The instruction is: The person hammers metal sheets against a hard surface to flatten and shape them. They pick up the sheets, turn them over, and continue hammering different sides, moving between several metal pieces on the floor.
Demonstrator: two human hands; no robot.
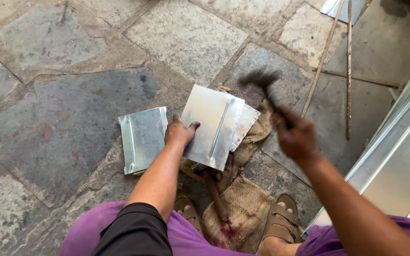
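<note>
A: Where's the sheet (212,125)?
B: Centre, on sacking (243,208). Left hand (179,132) at its 9 o'clock edge, fingers pressing it flat.
A: Rt hand (296,137)?
B: Clenched on the hammer (262,80), head blurred at 12 o'clock.
A: Tips?
B: I'd keep thumb off the ridge and strike square along the seam. Spare sheets (143,138) lie at 9 o'clock.

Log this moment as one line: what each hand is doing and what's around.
left hand: pressing metal sheet flat | right hand: gripping hammer, motion-blurred | nearby: second sheet, burlap sack, stone floor
</note>
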